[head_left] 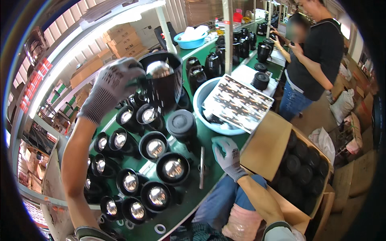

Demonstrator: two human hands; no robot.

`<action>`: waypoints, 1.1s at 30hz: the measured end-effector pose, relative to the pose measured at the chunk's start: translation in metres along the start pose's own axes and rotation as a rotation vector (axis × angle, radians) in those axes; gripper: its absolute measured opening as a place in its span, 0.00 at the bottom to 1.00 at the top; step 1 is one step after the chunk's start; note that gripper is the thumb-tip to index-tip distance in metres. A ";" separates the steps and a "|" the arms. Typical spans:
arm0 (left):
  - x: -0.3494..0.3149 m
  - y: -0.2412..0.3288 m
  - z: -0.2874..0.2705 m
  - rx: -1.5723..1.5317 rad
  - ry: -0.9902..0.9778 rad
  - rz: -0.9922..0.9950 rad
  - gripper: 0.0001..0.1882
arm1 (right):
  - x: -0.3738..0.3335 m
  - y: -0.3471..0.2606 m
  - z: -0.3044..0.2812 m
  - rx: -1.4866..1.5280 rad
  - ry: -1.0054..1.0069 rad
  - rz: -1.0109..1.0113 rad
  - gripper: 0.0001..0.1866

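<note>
My left hand (114,82), in a grey knitted glove, is closed on a black vacuum jug (164,90) and holds it above the green table. The jug's mouth is tilted toward me and shows a shiny silver liner. Beneath and in front of it stand several more open black jugs (173,168) with silvery insides. A jug with a black lid on top (181,123) stands close by. My right hand (228,157), gloved alike, is at the table's near edge by the blue basin, thumb and fingers apart, with nothing visible in it.
A light-blue basin (198,100) carries a patterned sheet (241,100). To the right, an open cardboard box (265,148) holds black lids. A thin metal rod (202,168) and white rings (160,229) are on the table. Another person (317,56) stands at the far right.
</note>
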State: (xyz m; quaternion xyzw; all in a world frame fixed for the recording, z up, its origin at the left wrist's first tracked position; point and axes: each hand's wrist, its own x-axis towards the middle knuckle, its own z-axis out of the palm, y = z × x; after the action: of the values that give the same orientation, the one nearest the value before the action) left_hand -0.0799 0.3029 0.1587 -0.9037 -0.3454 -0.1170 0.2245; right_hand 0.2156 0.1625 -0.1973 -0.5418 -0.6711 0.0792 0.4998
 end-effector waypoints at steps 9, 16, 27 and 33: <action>-0.093 0.212 -0.055 -0.483 -0.203 0.389 0.20 | -0.041 -0.171 -0.192 -0.110 -0.318 -0.294 0.46; -0.177 0.282 0.039 -0.951 -0.052 -0.096 0.33 | -0.201 -0.175 -0.252 -0.039 0.059 0.174 0.31; -0.235 0.367 0.166 -1.559 -0.409 -0.253 0.27 | -0.262 -0.210 -0.232 0.255 0.176 0.430 0.26; -0.257 0.370 0.184 -2.208 -0.548 -0.899 0.27 | -0.231 -0.143 -0.255 0.723 -0.076 0.340 0.21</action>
State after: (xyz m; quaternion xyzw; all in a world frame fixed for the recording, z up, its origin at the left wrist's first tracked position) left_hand -0.0077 0.0011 -0.2160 -0.4037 -0.3780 -0.2203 -0.8035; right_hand 0.2959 -0.1923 -0.1150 -0.4309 -0.5188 0.4118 0.6128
